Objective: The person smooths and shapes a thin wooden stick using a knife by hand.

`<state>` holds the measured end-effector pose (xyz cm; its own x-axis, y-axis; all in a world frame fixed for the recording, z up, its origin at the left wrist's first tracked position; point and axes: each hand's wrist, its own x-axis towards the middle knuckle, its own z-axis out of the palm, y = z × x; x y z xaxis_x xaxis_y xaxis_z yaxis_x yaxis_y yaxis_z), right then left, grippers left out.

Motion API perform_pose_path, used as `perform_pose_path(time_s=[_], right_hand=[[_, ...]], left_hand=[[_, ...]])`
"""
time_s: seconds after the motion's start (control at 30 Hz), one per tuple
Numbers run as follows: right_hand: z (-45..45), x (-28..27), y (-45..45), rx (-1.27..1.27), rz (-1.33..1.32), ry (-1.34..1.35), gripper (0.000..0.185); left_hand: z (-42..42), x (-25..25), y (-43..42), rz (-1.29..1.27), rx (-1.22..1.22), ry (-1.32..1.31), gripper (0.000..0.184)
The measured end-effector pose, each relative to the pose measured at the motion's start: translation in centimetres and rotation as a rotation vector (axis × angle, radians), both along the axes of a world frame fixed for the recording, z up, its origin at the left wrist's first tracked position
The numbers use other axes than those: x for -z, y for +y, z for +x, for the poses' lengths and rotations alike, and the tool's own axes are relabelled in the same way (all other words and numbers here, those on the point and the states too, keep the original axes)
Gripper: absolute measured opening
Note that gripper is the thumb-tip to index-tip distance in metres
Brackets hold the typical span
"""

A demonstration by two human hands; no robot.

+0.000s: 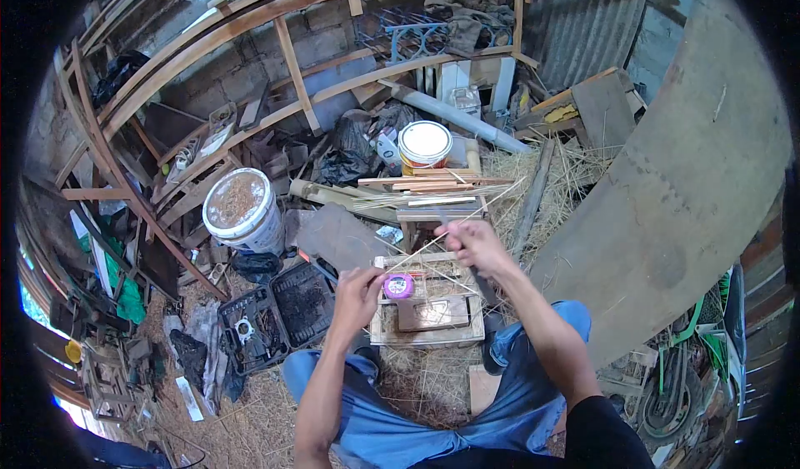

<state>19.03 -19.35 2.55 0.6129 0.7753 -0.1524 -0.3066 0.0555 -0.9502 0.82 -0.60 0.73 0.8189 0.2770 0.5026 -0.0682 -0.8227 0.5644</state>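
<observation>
- The thin strip, the thing being worked on, slants across the middle of the frame, its lower end at the left hand and the rest rising toward the upper right.
- The left hand pinches the strip between closed fingers, just beside the purple tape measure.
- The right hand, near the frame's centre, is curled closed and seems to grip a slim grey tool; blur hides its exact form. Whether these fingers also clasp the strip, I cannot tell.
- The tape measure sits on the low wooden surface at lower centre, beyond a flat wooden block.
- As a judgement, the work is midway: one strip is in hand, and a bundle of strips lies just above centre. Which of those are finished and which raw does not show.
- Straw-like scraps right of centre suggest much has already been trimmed.
- Left, as far as shows: the held strip, not yet laid down.
</observation>
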Motion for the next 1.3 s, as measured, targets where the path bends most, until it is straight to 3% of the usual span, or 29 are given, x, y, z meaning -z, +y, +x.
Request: perform_pose_path(time_s=[0.2,0.27,0.4,0.47,0.63,0.83,1.03,1.13,1.2,1.3], right_hand=[[4.0,-0.9,-4.0,0.041,-0.057,-0.054,0.036],[4.7,-1.2,-4.9,0.091,-0.013,-0.060,0.037],[2.4,-2.0,-3.9,0.114,-0.010,-0.056,0.034],[0.5,-0.9,-1.9,-0.066,0.017,-0.045,0.035],[-2.4,0.2,0.6,-0.188,-0.033,-0.085,0.032],[-1.4,-0.5,-0.4,-0.206,-0.136,-0.166,0.031],[-1.6,-0.8,-0.3,-0.135,-0.107,-0.097,0.029],[-0.7,-1.0,-0.6,0.007,-0.144,-0.072,0.030],[1.6,-1.4,-2.0,0.286,-0.101,-0.073,0.031],[3.4,-1.1,-3.4,0.174,0.035,-0.007,0.034]], left_hand=[[-1.7,0.3,2.4,-0.154,0.048,0.152,0.012],[-1.8,0.4,2.8,-0.386,0.146,0.241,0.013],[-1.2,0.2,1.7,-0.453,0.156,0.259,0.014],[-0.4,-0.7,0.2,-0.523,0.172,0.243,0.017],[0.9,0.2,-0.2,-0.503,0.287,0.196,0.015],[0.8,0.3,0.2,-0.371,0.229,0.301,0.014],[0.5,-0.7,-0.4,-0.209,0.172,0.214,0.016],[0.1,0.5,0.3,-0.180,0.107,0.125,0.016],[-1.1,0.7,2.2,-0.175,0.109,0.196,0.014],[-1.4,0.6,3.1,-0.211,0.103,0.291,0.013]])
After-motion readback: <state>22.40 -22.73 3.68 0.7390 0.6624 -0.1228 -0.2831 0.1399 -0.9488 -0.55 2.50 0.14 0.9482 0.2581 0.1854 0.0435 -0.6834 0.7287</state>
